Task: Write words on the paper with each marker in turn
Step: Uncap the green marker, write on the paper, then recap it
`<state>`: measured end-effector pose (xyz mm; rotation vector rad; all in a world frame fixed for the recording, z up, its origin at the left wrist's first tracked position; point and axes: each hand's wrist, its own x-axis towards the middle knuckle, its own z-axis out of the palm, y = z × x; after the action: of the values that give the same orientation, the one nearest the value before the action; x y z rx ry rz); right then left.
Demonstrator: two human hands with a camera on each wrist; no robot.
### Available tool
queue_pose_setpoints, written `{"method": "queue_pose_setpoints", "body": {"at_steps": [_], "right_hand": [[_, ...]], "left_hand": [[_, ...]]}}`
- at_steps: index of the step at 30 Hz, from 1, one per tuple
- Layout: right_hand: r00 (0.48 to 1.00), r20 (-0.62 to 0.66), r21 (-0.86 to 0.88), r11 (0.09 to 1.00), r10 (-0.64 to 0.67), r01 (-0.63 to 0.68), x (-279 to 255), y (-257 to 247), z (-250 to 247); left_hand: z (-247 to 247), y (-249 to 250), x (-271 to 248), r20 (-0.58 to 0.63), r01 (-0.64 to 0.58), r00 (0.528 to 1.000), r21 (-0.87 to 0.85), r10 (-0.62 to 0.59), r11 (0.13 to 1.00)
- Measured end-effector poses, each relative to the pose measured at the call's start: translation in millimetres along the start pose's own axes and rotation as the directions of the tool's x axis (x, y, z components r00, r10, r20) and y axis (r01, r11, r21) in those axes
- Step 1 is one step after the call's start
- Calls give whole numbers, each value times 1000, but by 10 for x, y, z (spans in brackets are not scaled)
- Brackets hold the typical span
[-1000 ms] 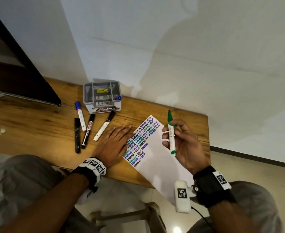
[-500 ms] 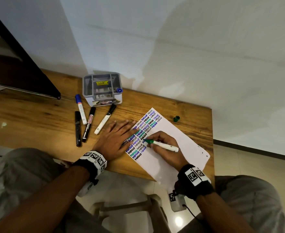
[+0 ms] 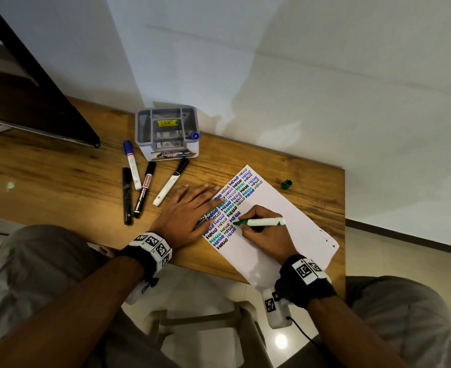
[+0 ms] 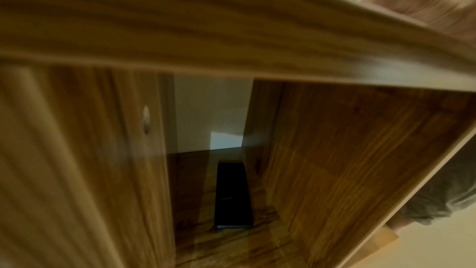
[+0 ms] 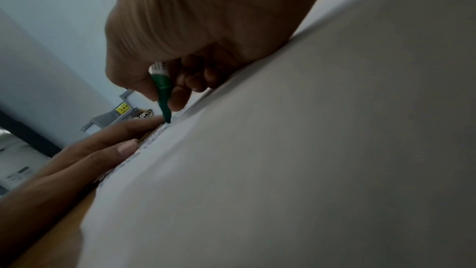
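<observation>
A white paper lies slanted on the wooden desk, its left part filled with rows of "HELLO" in black, blue, purple and green. My right hand grips an uncapped green marker, tip touching the paper beside the written rows; in the right wrist view the green marker meets the paper. My left hand lies flat, fingers spread, pressing the paper's left edge. The green cap lies on the desk beyond the paper.
Several capped markers lie left of the paper: a blue-capped one, a black one, a red-labelled one and a white one. A grey organiser box stands behind them. The left wrist view shows the desk's underside.
One second ago my right hand held the capped green marker up in the air. The cap now lies on the desk, and the hand has dropped the tip onto the paper.
</observation>
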<state>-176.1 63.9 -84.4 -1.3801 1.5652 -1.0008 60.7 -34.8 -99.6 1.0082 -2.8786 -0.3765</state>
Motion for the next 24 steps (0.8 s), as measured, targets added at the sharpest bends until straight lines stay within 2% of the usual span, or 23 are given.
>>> {"method": "queue_pose_setpoints", "body": {"at_steps": [6,17,24], "right_hand": [[1000,-10,-61,998,-29,28,-1,2,7],[1000,2,-55,998,-6,6,-16,-30,7],[999,-39,-74,997,-29,26,2,9,6]], "left_hand": [[-2,-3,2,1,0,1000,-5,0,1000],[1,-5,1,-4,-1,1000,-9,1,1000],[1,-2,2,-15,-5,1000,-15,4,1000]]}}
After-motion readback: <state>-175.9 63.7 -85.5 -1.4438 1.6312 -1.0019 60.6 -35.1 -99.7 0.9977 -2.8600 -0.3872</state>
